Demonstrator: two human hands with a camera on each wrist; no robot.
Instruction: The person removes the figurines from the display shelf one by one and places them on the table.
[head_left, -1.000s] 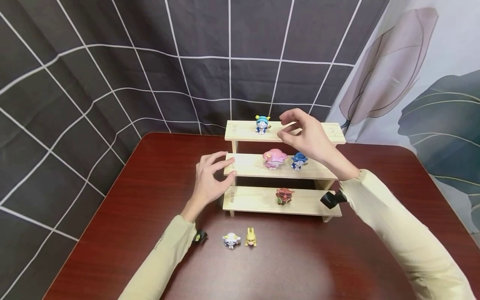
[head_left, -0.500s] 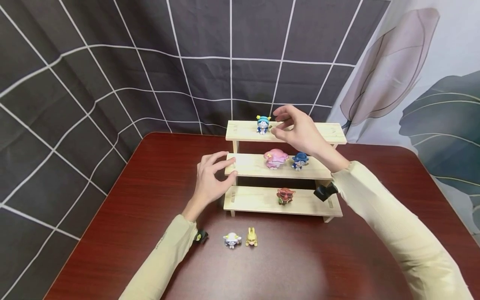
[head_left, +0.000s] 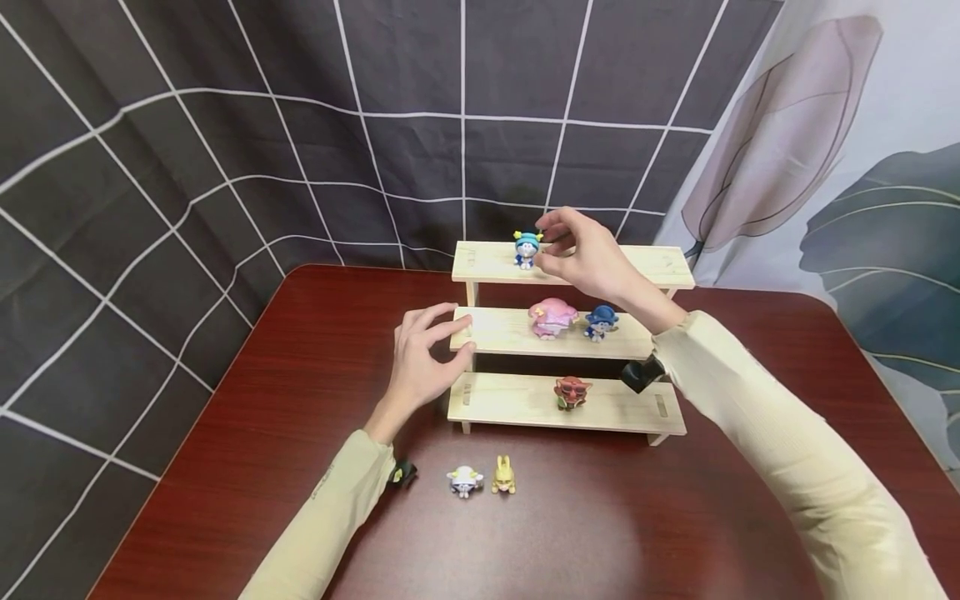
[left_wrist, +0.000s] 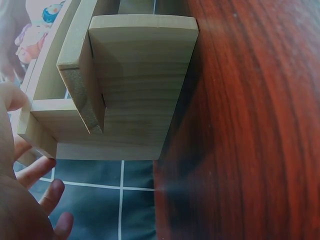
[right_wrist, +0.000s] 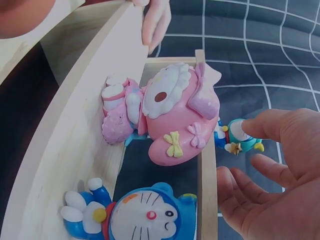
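Observation:
A three-tier wooden display shelf [head_left: 510, 406] stands on the table. At its left, my left hand [head_left: 416, 358] holds the end of the middle tier between thumb and fingers. On the top tier sits a small cat figurine in a teal cap [head_left: 527, 250]. My right hand [head_left: 588, 258] is at its right side with fingers spread and bent; in the right wrist view a fingertip overlaps the figurine [right_wrist: 237, 131], and contact is unclear. A pink-hatted figurine [head_left: 553, 318] and a blue-hatted cat figurine [head_left: 600, 323] occupy the middle tier. The bottom tier carries a red figurine with sunglasses [head_left: 572, 392].
In front of the shelf, a white figurine [head_left: 465, 481] and a yellow long-eared one [head_left: 504, 476] rest on the dark red table [head_left: 300, 375]. A dark grid-patterned curtain [head_left: 405, 158] hangs close behind; a pale leaf-patterned one [head_left: 795, 142] is at the right.
My right hand has moved left along the top tier, up to the teal-capped figurine. The left hand and the figurines stay where they were.

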